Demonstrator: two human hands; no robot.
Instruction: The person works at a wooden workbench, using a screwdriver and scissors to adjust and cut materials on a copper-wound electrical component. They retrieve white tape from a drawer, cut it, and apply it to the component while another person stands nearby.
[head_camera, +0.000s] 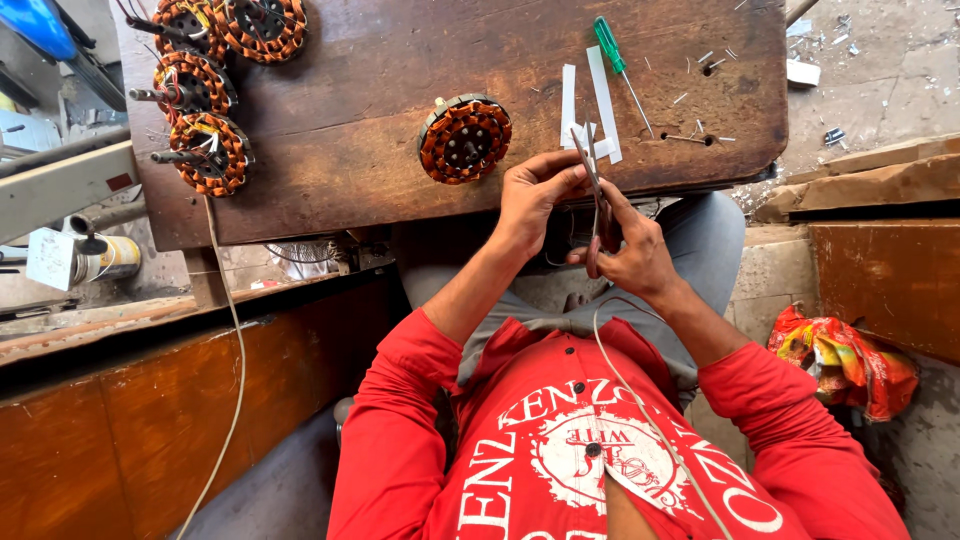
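Observation:
My right hand (632, 250) grips a pair of scissors (594, 190) with reddish handles, blades pointing up toward the table edge. My left hand (535, 195) pinches a small white paper strip (582, 138) at the scissor blades. Both hands are over my lap, just at the front edge of a dark wooden table (350, 110). A wound motor stator (465, 138) with orange copper coils lies on the table just left of my left hand. Longer white paper strips (603, 95) lie on the table beyond the hands.
A green-handled screwdriver (620, 65) lies near the strips. Several more wound stators (205, 90) sit at the table's far left corner. Small paper scraps litter the table's right side. A crumpled red and yellow bag (845, 360) lies on the floor at right. A white cord (235, 360) hangs down at left.

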